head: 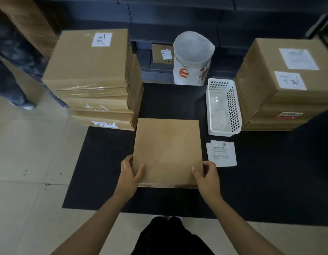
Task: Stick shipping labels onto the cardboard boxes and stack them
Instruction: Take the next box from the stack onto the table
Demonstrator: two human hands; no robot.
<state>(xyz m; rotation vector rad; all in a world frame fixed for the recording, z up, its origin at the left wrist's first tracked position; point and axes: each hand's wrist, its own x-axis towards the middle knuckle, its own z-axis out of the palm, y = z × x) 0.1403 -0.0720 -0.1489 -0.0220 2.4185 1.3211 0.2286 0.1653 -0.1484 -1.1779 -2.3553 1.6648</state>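
I see a plain cardboard box (167, 151) lying flat on the black mat (97, 172), in the centre, its top w/o any label; my left hand (129, 176) grips the near left corner, thumb on top and fingers curled around the side edge; my right hand (208, 176) grips the near right corner in the same way, thumb on top, fingers curled at the side. Just right of the box lies a small pile of shipping labels (221, 153), white, w/ a barcode and small print too blurred for me to read; the right hand is very near to them, I cannot tell if it touches. Behind the labels stands a white plastic basket (223, 105), w/ holes in the walls. At left is a stack of boxes (93, 78); its top box has a white paper w/ handwritten characters. At right is a second stack (277, 83); its top has a printed sheet and one handwritten paper; a lower box shows a red-and-white sticker, not readable. At back stands a white bag (193, 57) w/ orange print.
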